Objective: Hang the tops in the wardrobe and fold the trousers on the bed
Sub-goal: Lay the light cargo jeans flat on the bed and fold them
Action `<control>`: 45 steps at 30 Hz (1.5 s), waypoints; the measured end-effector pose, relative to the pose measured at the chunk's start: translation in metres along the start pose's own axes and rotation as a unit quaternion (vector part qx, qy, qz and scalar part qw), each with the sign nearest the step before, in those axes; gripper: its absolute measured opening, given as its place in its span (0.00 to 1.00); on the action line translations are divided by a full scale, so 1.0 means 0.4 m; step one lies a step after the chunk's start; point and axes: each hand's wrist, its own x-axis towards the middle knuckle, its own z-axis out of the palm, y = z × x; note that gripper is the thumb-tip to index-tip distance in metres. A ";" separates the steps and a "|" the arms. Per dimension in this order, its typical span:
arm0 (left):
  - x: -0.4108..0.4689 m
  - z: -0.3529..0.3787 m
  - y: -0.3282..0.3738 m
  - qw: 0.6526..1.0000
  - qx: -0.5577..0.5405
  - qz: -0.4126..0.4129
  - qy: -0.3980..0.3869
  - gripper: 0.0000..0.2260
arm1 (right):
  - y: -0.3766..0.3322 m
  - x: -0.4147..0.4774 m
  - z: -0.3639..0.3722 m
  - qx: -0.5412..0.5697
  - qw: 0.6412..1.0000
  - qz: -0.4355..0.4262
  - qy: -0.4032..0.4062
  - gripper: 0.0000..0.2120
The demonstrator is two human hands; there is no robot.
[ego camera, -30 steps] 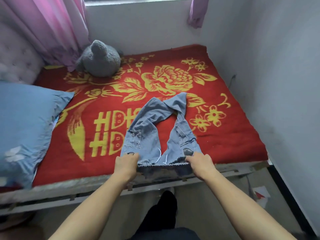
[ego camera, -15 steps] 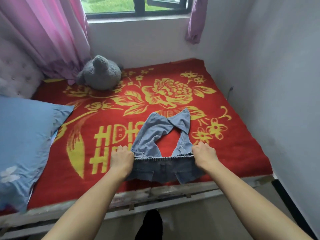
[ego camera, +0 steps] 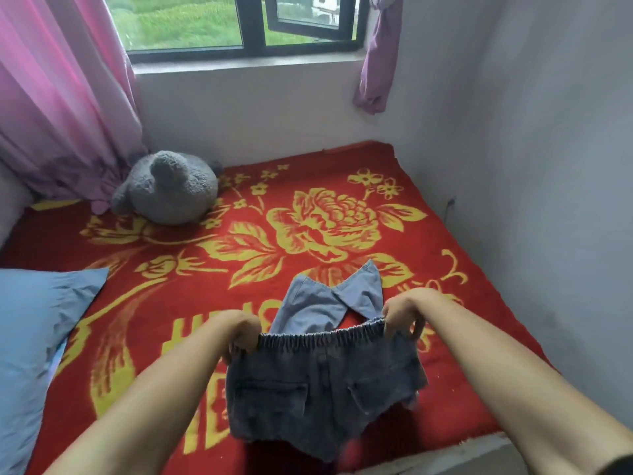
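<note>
Blue denim trousers hang over the red and yellow blanket of the bed, held up by their elastic waistband. My left hand grips the waistband's left end and my right hand pinches its right end. The seat with two back pockets faces me. The legs trail away onto the blanket behind the waistband, their ends crossing near the yellow flower.
A grey plush toy sits at the bed's far left by the pink curtain. A blue pillow lies at the left. A white wall bounds the bed's right side. A window is ahead.
Both hands have lifted the waistband up from the bed's near edge, raising the seat of the trousers off the blanket. My view has tilted upward, revealing the window.
</note>
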 end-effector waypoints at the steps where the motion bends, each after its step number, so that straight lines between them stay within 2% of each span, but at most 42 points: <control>1: -0.013 -0.082 -0.007 0.999 -0.010 0.007 0.048 0.12 | -0.019 -0.022 -0.075 -0.018 0.998 -0.016 0.057 0.07; 3: -0.066 -0.259 -0.015 0.983 -0.043 0.028 0.174 0.11 | -0.050 -0.077 -0.231 -0.076 0.969 -0.035 0.231 0.09; 5: -0.156 -0.443 -0.030 0.939 -0.067 0.048 0.334 0.10 | -0.071 -0.152 -0.389 -0.086 0.900 -0.048 0.424 0.12; 7: -0.273 -0.610 -0.047 0.857 -0.087 0.061 0.504 0.11 | -0.087 -0.255 -0.534 0.009 0.822 -0.073 0.564 0.17; 9: -0.406 -0.733 -0.051 0.771 -0.136 0.078 0.618 0.15 | -0.101 -0.377 -0.639 0.069 0.733 -0.102 0.669 0.18; 11: -0.532 -0.806 -0.039 0.684 -0.177 0.102 0.700 0.17 | -0.110 -0.487 -0.697 0.087 0.639 -0.138 0.752 0.16; 13: -0.631 -0.831 -0.021 0.608 -0.189 0.127 0.761 0.17 | -0.113 -0.572 -0.718 0.096 0.566 -0.184 0.798 0.16; 15: -0.694 -0.826 -0.004 0.568 -0.174 0.135 0.793 0.18 | -0.106 -0.628 -0.723 0.107 0.527 -0.213 0.816 0.16; 17: -0.722 -0.803 0.008 0.557 -0.151 0.135 0.805 0.18 | -0.090 -0.653 -0.714 0.119 0.510 -0.234 0.819 0.15; 20: -0.710 -0.743 0.029 0.570 -0.101 0.133 0.805 0.15 | -0.054 -0.632 -0.680 0.114 0.523 -0.231 0.813 0.18; 22: -0.667 -0.692 0.045 0.594 -0.071 0.119 0.792 0.14 | -0.025 -0.581 -0.646 0.108 0.551 -0.221 0.797 0.18; 24: -0.599 -0.627 0.061 0.626 -0.050 0.098 0.772 0.14 | 0.003 -0.503 -0.598 0.092 0.597 -0.205 0.770 0.15; 26: -0.503 -0.544 0.074 0.668 -0.030 0.082 0.739 0.14 | 0.034 -0.408 -0.527 0.076 0.663 -0.198 0.718 0.14; 29: -0.329 -0.381 0.091 0.757 -0.005 0.049 0.651 0.14 | 0.083 -0.236 -0.382 0.043 0.758 -0.183 0.624 0.17; 32: -0.149 -0.178 0.112 0.847 0.047 0.027 0.529 0.11 | 0.127 -0.053 -0.201 0.020 0.833 -0.161 0.528 0.20; 35: -0.004 0.043 0.138 0.908 0.071 0.018 0.412 0.09 | 0.169 0.095 -0.012 0.000 0.893 -0.134 0.430 0.20; 37: 0.062 0.178 0.161 0.933 0.085 0.012 0.349 0.12 | 0.197 0.166 0.105 -0.043 0.920 -0.119 0.372 0.20; 40: 0.115 0.326 0.194 0.954 0.098 0.011 0.283 0.14 | 0.236 0.228 0.257 -0.091 0.942 -0.107 0.306 0.17; 42: 0.128 0.379 0.205 0.958 0.109 0.014 0.264 0.15 | 0.260 0.240 0.324 -0.110 0.949 -0.105 0.276 0.16; 45: 0.121 0.377 0.211 0.953 0.113 0.014 0.282 0.14 | 0.288 0.232 0.352 -0.103 0.952 -0.100 0.272 0.18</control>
